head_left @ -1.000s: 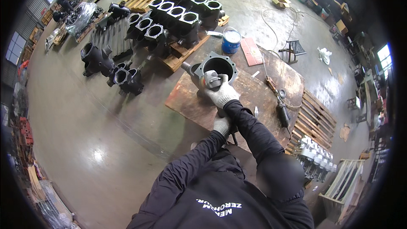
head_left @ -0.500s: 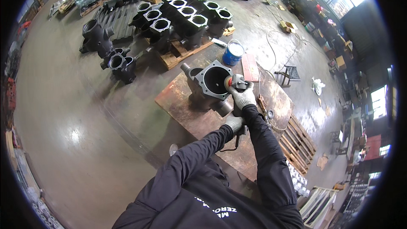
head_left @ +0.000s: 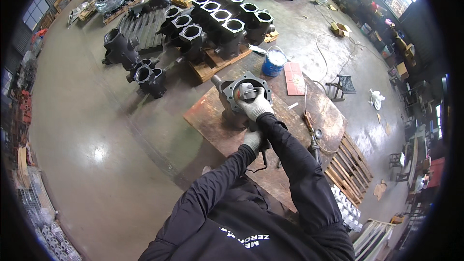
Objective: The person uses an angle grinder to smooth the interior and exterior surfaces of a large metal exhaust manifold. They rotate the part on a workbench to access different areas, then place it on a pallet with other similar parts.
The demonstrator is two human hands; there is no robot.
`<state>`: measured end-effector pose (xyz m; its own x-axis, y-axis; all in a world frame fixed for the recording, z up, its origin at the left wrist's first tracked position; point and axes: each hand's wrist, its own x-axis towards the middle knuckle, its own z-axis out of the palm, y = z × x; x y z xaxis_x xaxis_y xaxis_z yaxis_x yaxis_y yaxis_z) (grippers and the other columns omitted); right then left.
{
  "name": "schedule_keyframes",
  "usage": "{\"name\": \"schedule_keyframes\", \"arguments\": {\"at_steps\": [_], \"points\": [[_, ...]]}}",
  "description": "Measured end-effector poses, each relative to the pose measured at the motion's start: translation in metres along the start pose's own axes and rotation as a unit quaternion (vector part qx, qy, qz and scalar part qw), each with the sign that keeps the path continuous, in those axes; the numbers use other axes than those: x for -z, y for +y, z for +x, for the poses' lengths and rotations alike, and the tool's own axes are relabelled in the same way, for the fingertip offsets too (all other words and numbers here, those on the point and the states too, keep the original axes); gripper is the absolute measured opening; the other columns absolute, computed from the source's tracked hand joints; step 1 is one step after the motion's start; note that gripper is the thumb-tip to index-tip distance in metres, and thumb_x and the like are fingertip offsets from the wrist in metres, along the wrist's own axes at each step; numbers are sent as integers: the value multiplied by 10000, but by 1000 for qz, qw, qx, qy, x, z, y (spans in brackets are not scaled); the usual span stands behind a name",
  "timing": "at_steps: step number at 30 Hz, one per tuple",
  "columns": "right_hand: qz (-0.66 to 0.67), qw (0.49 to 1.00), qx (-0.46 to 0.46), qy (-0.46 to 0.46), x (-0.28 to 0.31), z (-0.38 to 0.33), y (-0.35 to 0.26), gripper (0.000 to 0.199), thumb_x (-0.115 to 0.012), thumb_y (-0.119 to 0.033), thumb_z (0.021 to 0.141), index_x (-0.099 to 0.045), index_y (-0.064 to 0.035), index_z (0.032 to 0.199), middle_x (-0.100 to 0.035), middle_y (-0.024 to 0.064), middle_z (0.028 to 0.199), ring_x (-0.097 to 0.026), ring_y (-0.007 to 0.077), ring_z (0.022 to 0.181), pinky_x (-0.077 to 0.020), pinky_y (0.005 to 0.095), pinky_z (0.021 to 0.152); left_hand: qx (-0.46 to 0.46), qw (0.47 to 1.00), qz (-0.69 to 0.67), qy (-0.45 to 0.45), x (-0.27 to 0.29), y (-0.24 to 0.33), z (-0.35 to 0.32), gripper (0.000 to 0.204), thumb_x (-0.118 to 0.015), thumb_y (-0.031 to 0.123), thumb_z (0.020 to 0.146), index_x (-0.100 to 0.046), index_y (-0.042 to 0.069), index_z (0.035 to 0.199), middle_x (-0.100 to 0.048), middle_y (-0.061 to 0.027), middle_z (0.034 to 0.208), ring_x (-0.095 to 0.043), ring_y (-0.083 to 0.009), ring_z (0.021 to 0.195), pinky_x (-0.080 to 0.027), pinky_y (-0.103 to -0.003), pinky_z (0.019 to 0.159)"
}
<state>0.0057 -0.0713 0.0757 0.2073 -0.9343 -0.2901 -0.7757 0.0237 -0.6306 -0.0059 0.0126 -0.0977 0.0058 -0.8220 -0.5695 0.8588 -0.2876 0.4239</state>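
Our gloved right hand (head_left: 255,108) grips a grinder head (head_left: 245,92) at the mouth of the grey housing (head_left: 237,100) on the rusty plate (head_left: 208,123); our left hand (head_left: 253,140), just below the housing, clasps the tool's handle

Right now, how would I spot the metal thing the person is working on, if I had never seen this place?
Find the rusty steel plate on the floor, in front of the person. On it stands one dark cast housing with a round mouth and a ring of bolt holes, and the gloved right hand presses a tool into that mouth. Unlike the black housings lined up on wooden pallets farther back, it stands alone.
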Motion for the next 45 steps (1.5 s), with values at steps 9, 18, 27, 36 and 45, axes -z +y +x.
{"name": "schedule_keyframes", "arguments": {"at_steps": [9, 18, 27, 36, 45], "points": [[-157, 983, -20, -97, 11, 12, -3, 1093, -777, -397, 735, -159, -13, 1550, -642, 261, 1247, -667, 364, 1128, -514, 382, 984, 25, 999, -37, 0, -3, 15, -8, 384, -656, 258, 927, -510, 174, 1272, -656, -99, 934, -644, -246, 661, -488, -366, 513], [-43, 998, 17, -35, 11, 3, 9, 1073, -782, -263, 665, -172, 37, 1495, -676, 300, 1077, -687, 422, 1013, -548, 427, 906, -30, 987, 117, 104, -29, 18, -26, 509, -671, 258, 953, -471, 100, 1393, -662, -86, 1068, -664, -204, 812, -517, -344, 628], [-83, 994, -14, -63, 2, 4, -2, 1036, -772, -257, 743, -142, 18, 1518, -653, 281, 1186, -675, 398, 1086, -536, 411, 933, 18, 990, 111, 91, -30, 35, -36, 391, -670, 286, 949, -543, 110, 1274, -666, -57, 985, -670, -186, 774, -537, -352, 592], [-89, 996, -23, -14, 5, 3, -13, 1018, -772, -237, 705, -172, -7, 1496, -626, 310, 1210, -663, 428, 1094, -529, 437, 948, -32, 987, 158, 18, -41, 46, -44, 460, -694, 222, 926, -522, 66, 1322, -664, -71, 1126, -645, -198, 944, -518, -327, 790], [-76, 996, -37, 31, -4, 2, -6, 1067, -771, -235, 686, -134, -7, 1512, -632, 311, 1199, -661, 448, 1083, -533, 457, 936, -80, 964, 254, 4, -24, 28, -32, 424, -628, 93, 931, -519, 28, 1336, -669, -98, 1216, -645, -224, 1103, -500, -317, 937]]}}
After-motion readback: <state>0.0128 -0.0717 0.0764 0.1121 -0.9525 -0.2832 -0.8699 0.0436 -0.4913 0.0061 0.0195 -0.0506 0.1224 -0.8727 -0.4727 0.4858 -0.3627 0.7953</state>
